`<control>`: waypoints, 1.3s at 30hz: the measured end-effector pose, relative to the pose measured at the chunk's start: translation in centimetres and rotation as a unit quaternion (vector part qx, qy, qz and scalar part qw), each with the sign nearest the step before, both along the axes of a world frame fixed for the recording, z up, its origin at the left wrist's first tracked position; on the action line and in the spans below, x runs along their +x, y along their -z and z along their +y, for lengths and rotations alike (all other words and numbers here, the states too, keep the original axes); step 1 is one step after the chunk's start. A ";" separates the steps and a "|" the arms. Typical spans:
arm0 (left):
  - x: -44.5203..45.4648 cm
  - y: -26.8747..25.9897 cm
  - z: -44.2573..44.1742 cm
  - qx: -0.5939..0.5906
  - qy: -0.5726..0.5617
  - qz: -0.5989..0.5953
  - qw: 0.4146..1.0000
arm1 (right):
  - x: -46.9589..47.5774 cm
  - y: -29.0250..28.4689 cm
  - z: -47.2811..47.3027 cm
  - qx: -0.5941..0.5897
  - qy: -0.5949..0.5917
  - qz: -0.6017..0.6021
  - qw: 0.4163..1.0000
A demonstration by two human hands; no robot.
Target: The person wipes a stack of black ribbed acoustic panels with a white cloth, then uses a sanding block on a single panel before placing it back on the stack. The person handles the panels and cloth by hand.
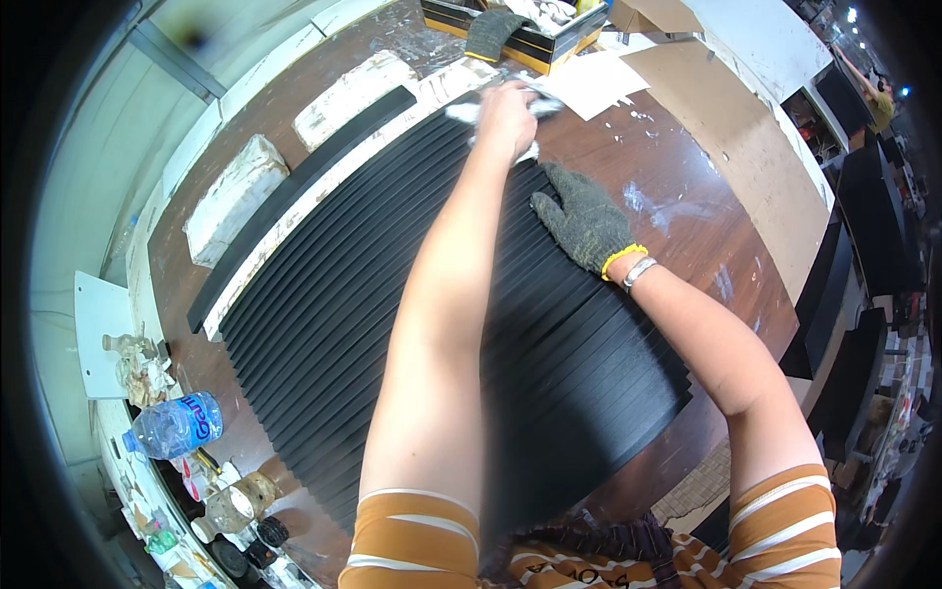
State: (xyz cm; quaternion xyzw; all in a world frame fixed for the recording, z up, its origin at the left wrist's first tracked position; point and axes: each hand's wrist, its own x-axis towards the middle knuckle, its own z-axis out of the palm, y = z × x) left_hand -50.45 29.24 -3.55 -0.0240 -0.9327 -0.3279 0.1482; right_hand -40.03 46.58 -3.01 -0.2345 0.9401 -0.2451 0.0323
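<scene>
A broad stack or panel of black ribbed strips [331, 243] lies before me, its ridges running lengthwise side by side. At its far end my left hand [506, 121], bare and slightly blurred, grips a crumpled white cloth [546, 104] against the surface. My right hand [585, 217] wears a dark grey knit glove with a yellow cuff. It rests on the right edge of the black strips, thumb apart from the fingers, with nothing seen in it. My left forearm hides part of the strips.
A loose black strip [294, 199] and two whitish blocks [239, 199] lie along the left. At the far end stands a box [556, 48] with a glove over its rim. Bottles [180, 425] line the near left. A co-worker [879, 103] is at far right.
</scene>
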 end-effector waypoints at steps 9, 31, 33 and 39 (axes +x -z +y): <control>16.2 1.3 -16.5 -0.258 -0.134 0.076 0.954 | -0.2 -0.6 -0.6 0.004 0.008 -0.028 1.000; 38.6 0.1 -21.2 -0.250 -0.205 -0.020 0.946 | -0.4 -0.2 0.1 0.047 0.027 -0.030 0.998; 45.4 0.2 -26.2 -0.200 -0.323 -0.051 0.924 | -0.4 -0.4 0.1 0.043 0.025 -0.031 0.998; 50.4 -2.7 -27.6 0.003 -0.458 -0.013 0.889 | 0.1 -1.2 -0.6 0.054 0.026 -0.050 0.997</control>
